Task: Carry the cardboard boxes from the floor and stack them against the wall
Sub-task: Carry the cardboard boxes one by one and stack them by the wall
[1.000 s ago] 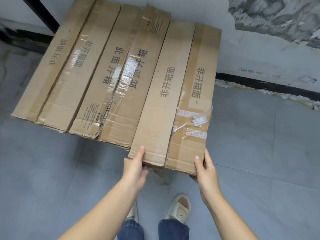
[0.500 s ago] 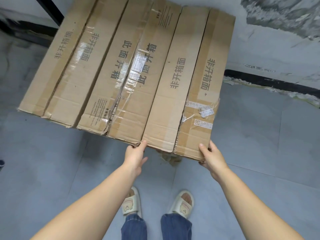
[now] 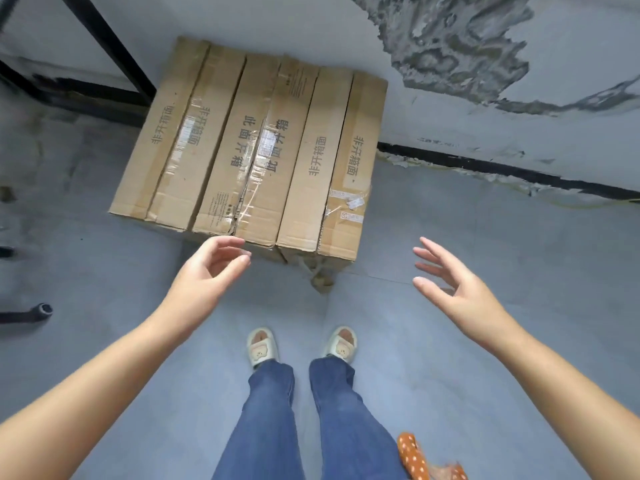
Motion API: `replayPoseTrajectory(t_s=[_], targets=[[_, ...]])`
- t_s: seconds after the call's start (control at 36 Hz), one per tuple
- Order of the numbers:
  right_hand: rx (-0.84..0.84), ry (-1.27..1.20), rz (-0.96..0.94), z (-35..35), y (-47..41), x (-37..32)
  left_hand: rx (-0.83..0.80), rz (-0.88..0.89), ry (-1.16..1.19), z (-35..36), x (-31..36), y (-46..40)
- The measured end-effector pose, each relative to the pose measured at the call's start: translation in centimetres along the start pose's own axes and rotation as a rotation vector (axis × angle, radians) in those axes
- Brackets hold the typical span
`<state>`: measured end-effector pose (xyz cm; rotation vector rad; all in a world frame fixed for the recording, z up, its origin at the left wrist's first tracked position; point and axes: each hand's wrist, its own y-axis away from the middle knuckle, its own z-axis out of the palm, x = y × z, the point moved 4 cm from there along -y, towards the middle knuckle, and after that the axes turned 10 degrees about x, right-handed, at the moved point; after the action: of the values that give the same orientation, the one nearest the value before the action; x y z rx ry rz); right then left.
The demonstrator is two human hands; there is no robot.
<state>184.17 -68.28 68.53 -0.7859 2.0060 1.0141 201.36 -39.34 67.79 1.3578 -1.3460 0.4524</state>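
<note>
Three long brown cardboard boxes (image 3: 252,147) lie side by side on the grey floor, their far ends against the pale wall (image 3: 450,126). Taped seams and printed characters run along their tops. My left hand (image 3: 204,271) hovers just in front of the boxes' near edge, fingers curled and apart, holding nothing. My right hand (image 3: 453,289) is out to the right of the boxes, fingers spread, palm turned inward, touching nothing.
A black metal frame (image 3: 104,39) stands at the wall left of the boxes. A dark tube end (image 3: 43,310) pokes in at the left edge. An orange spotted cloth (image 3: 415,459) lies by my right leg. A scrap of tape (image 3: 320,277) lies under the boxes' front.
Both hands held the right-hand box's near end; they have let go and drawn back. The boxes now lie flat on the floor against the wall, and I stand more upright.
</note>
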Motion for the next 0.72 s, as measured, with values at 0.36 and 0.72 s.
replayPoseTrajectory(t_s=[0.36,0.72], targets=[[0.516,-0.406,0.179,5.0,19.0,-0.9,-0.098,0.231,0.041,-4.9,1.2,9.6],[1.265,-0.712,0.306,19.5,34.7,-2.9,-0.747,0.547,-0.185,-6.9,3.4,9.4]])
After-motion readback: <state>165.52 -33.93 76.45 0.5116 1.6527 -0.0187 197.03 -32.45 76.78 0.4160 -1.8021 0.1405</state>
